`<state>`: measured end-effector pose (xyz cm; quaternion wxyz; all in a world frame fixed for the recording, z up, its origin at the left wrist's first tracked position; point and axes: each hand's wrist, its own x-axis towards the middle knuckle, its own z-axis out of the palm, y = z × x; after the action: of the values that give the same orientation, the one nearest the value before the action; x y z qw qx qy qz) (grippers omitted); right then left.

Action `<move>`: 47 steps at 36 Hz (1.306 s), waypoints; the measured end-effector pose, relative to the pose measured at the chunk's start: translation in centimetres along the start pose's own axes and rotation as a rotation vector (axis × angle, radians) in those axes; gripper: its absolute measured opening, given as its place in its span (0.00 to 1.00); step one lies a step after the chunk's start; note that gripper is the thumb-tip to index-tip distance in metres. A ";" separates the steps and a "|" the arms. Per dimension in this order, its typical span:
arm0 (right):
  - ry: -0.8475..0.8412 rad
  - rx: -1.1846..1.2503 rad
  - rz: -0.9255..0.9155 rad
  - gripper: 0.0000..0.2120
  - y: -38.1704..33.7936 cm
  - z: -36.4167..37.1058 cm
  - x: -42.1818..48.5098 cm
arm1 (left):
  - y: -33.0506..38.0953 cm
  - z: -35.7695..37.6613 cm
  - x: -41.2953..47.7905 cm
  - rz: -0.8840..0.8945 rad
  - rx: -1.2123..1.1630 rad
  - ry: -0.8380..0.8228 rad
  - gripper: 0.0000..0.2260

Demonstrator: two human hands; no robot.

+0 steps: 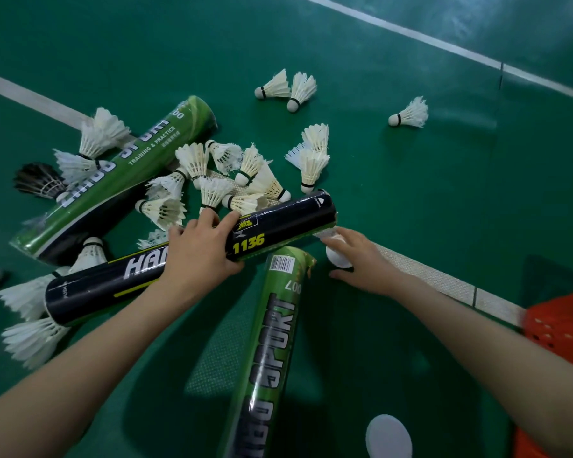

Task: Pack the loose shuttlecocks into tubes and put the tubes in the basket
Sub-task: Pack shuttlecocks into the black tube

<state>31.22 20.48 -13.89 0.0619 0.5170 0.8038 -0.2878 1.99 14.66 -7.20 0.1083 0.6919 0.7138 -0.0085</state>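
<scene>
My left hand (201, 249) grips the middle of a black tube (285, 223) that lies slanted across the green floor. My right hand (361, 262) holds a white shuttlecock (339, 257) by its cork end at the tube's right mouth, its feathers partly inside. A green tube (265, 352) lies under the black one and points toward me. Another green tube (129, 173) lies at the left. Several loose white shuttlecocks (212, 190) are heaped behind the black tube, and others (409, 114) are scattered farther back.
An orange basket (563, 322) sits at the right edge. A white tube cap (389, 436) lies on the floor near me. A dark shuttlecock (38, 180) lies at the far left. White court lines (444, 279) cross the floor.
</scene>
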 end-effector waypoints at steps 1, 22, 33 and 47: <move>0.060 0.038 -0.018 0.30 0.1 0.3 0.0 | 0.1 0.0 0.0 0.001 -0.002 0.001 0.37; 0.381 1.090 0.062 0.25 -8.0 -6.6 1.1 | 0.9 -1.4 -0.9 0.045 -0.166 0.076 0.39; 0.429 0.928 -0.022 0.35 -8.6 -6.3 0.1 | 0.7 -1.6 -2.0 0.088 -0.206 0.094 0.38; 0.487 1.126 -0.012 0.16 -10.3 -7.2 0.1 | 0.2 -1.8 -2.2 0.079 -0.237 0.147 0.36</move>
<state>23.68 21.27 -3.94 -0.4076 0.5167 0.5222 -0.5424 1.93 12.76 -5.06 0.1370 0.7006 0.6879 0.1311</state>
